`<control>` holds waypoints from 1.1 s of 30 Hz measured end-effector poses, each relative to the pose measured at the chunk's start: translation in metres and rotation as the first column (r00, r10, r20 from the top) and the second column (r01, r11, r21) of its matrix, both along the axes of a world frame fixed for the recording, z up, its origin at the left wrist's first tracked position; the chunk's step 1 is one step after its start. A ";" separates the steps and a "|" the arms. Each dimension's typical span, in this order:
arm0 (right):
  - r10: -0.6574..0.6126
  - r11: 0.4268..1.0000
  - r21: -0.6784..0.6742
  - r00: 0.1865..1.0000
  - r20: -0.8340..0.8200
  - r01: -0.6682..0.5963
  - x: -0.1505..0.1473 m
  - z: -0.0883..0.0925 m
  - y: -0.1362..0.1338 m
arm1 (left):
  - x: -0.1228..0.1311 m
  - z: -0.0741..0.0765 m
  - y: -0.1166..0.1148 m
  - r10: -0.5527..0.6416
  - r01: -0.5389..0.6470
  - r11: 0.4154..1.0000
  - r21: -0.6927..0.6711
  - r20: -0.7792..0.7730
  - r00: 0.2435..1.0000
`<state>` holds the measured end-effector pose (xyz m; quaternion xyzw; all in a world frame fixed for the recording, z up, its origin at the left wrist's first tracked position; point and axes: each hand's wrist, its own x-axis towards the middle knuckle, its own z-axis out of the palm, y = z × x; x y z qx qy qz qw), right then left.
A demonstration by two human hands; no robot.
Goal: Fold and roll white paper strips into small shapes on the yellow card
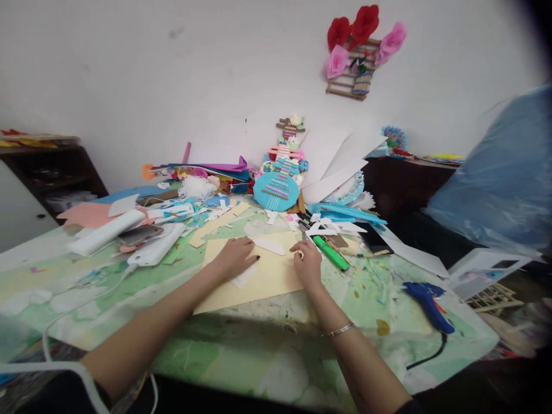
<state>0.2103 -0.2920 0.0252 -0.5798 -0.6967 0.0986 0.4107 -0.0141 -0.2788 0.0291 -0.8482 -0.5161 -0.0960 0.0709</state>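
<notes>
The left hand [237,257] lies palm down on a cream paper sheet [263,290], its fingers stretched forward and close together, the thumb spread toward the right; it is flat and grips nothing visible. The forearm slants in from the desk's near left. The right hand [307,261] sits at the sheet's right side, wrist upright, fingers loosely curled and index finger bent toward the thumb; whether anything is pinched there, I cannot tell. A bracelet [338,330] circles that wrist.

The sheet lies close to the middle of the desk's near edge. On it, a white paper cutout [269,245] runs between the hands, and a white paper piece [244,277] shows just below the left thumb.

Just beyond the right hand are a bright green stick-shaped tool [330,253] and, further right, a black phone [376,238]. A white power strip [157,244] lies toward the desk's left edge; a blue glue gun [429,305] lies near its right edge. At the far edge, against the wall, stands a blue round-bodied paper instrument [276,192].
</notes>
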 end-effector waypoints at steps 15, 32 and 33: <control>0.076 0.845 -0.446 0.891 -0.447 -0.296 -0.023 0.000 0.064 | -0.013 -0.014 0.084 -0.243 0.412 0.858 -0.307 0.464 0.852; -0.075 0.986 -0.158 0.993 -0.089 0.060 0.013 -0.003 0.065 | 0.008 -0.008 0.060 -0.211 0.327 0.944 -0.039 0.694 0.689; -0.059 0.986 -0.159 0.996 -0.066 0.048 0.013 -0.003 0.065 | 0.004 -0.007 0.051 -0.225 0.328 0.944 -0.016 0.695 0.682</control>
